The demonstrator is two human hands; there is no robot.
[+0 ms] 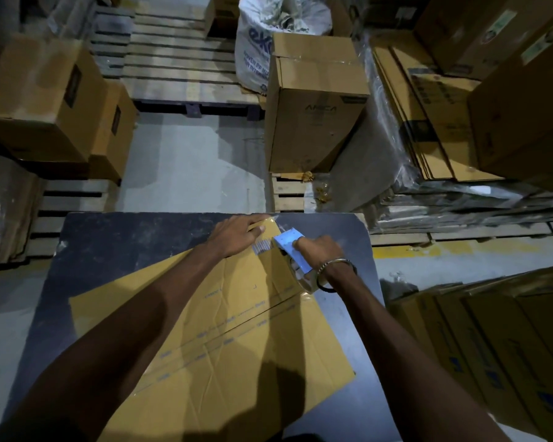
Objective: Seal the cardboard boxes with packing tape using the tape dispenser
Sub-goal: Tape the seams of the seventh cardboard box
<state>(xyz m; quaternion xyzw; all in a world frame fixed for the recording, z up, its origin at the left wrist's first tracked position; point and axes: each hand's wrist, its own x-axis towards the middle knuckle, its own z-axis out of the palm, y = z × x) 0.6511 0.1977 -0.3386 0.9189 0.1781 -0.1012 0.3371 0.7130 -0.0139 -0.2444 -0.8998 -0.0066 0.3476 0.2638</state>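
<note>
Head view. Landmark: dark work table (pixel 115 250).
- Wooden pallets (pixel 179 68): on the floor beyond the table's far edge.
- Flat-packed carton stacks (pixel 434 122): beyond the table's far right corner, partly under clear plastic; print unreadable.
- Upright carton (pixel 313 106): beyond the far edge, faint lettering on its side, roughly "AMCA", not certain.
- White woven sack (pixel 259 43): behind that carton, blue print "eko" and "WOVEN PP" legible, rest cut off.
- Flattened cardboard box (pixel 237 346): lying on the table, centre to near edge, small blue print too blurred to read; a barcode label near its far end.
- Left hand (pixel 237 234): fingers spread flat, pressing the box's far end near the table's far edge.
- Right hand (pixel 320 250): curled round the handle of the tape dispenser (pixel 288 247), bangle on wrist.
- Tape dispenser: blue, on the box's far end, just beside the left hand, clear tape roll at its rear.
</note>
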